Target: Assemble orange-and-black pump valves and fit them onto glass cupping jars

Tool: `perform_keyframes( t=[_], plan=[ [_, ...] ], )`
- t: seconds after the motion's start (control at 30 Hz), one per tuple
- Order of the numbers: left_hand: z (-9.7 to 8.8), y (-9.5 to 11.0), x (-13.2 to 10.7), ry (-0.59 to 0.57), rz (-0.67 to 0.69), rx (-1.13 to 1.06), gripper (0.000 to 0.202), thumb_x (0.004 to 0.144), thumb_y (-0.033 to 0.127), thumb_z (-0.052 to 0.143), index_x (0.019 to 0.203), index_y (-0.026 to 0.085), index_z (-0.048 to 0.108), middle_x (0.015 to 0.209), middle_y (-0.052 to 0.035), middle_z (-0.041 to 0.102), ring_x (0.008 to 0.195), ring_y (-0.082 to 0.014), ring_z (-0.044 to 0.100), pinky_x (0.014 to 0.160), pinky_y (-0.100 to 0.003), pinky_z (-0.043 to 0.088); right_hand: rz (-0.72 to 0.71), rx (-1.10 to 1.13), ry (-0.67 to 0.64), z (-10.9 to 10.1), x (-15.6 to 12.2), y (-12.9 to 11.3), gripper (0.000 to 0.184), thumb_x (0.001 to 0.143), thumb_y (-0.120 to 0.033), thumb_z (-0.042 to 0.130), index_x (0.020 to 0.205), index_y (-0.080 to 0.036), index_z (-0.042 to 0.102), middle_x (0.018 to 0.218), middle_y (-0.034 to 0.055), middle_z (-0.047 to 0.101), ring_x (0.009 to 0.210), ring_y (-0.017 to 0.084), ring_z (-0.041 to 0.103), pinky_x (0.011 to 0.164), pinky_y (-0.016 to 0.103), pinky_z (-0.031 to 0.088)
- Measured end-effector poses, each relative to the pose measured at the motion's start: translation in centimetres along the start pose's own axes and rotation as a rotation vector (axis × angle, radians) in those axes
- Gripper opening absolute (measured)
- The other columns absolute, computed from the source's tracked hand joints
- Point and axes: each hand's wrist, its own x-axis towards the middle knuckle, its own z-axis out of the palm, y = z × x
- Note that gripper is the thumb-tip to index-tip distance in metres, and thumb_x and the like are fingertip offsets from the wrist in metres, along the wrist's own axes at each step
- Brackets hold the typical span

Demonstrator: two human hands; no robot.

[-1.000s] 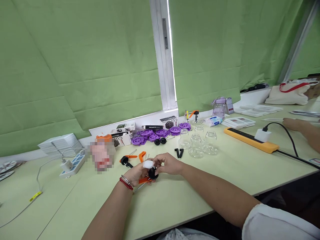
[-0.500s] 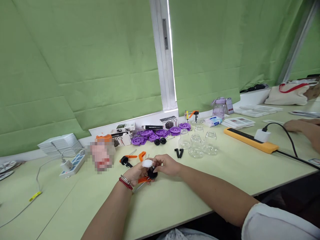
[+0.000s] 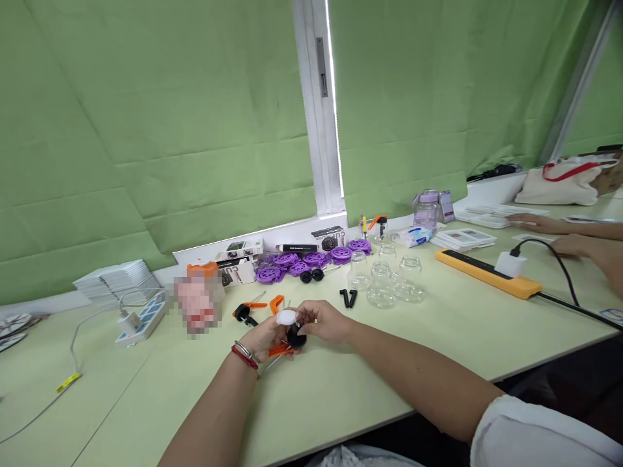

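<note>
Both my hands meet over the pale green table [image 3: 341, 389] near its middle. My left hand [image 3: 263, 338], with a red band at the wrist, is closed around a black round pump head [image 3: 296, 337] with an orange lever [image 3: 278, 350] under it. My right hand [image 3: 327, 320] pinches the same piece from the right; a white finger cover [image 3: 286, 317] sits on one fingertip above the black part. A thin tube runs out below the hands.
Behind my hands lie orange-and-black pump parts [image 3: 247, 311], small black pieces [image 3: 348, 297], several clear glass jars [image 3: 384, 280] and purple discs [image 3: 311, 259]. An orange power strip [image 3: 487, 274] lies right, a white one [image 3: 141, 318] left. Another person's hands [image 3: 559, 233] rest at far right.
My hands have barely moved, still working the black piece. At the far right the other person's second hand has come into view, reaching over the papers.
</note>
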Motion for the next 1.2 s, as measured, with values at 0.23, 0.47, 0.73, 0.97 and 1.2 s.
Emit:
perform_keyframes(
  t=[0.23,0.47,0.73,0.97,1.2],
  plan=[
    [-0.14,-0.12,0.06,0.005,-0.006,-0.004,0.050,0.072,0.049,0.056,0.115,0.025,0.046,0.079,-0.0031,0.059,0.052,-0.0149,0.056,0.045,-0.026,0.040,-0.011,0.029,-0.014,-0.09,0.06,0.21,0.020,0.062,-0.020,0.071,0.065,-0.016,0.052,0.070,-0.0018,0.056,0.065,0.011,0.052,0.066,0.026,0.044],
    [-0.03,-0.04,0.01,-0.003,0.007,-0.011,0.044,0.074,0.048,0.055,0.110,0.024,0.049,0.076,-0.0025,0.058,0.051,-0.0143,0.055,0.045,-0.025,0.040,0.019,0.043,-0.010,-0.07,0.04,0.18,0.024,0.061,-0.024,0.074,0.067,-0.016,0.052,0.070,-0.0023,0.056,0.065,0.011,0.052,0.064,0.026,0.044],
    [0.06,0.09,-0.19,0.023,0.008,0.010,0.049,0.072,0.049,0.057,0.113,0.025,0.048,0.079,-0.0033,0.060,0.055,-0.0159,0.058,0.046,-0.025,0.040,0.022,0.105,-0.006,0.01,0.09,0.32,0.031,0.060,-0.024,0.076,0.071,-0.017,0.048,0.073,-0.0031,0.055,0.068,0.011,0.054,0.066,0.027,0.045],
    [0.15,-0.03,-0.18,0.038,-0.001,0.000,0.053,0.072,0.051,0.056,0.116,0.023,0.047,0.081,-0.0045,0.061,0.057,-0.0166,0.059,0.047,-0.025,0.040,-0.014,0.107,0.002,0.03,0.19,0.66,0.031,0.062,-0.026,0.075,0.074,-0.017,0.049,0.077,-0.0021,0.056,0.070,0.011,0.055,0.067,0.027,0.044],
    [-0.04,0.54,-0.45,0.083,0.207,-0.095,0.060,0.074,0.056,0.055,0.123,0.021,0.045,0.092,-0.0079,0.061,0.072,-0.0200,0.061,0.058,-0.030,0.046,-0.006,-0.031,0.138,-0.03,0.07,0.13,0.035,0.062,-0.039,0.077,0.073,-0.017,0.052,0.058,-0.0071,0.045,0.051,0.007,0.038,0.049,0.021,0.031]
  ],
)
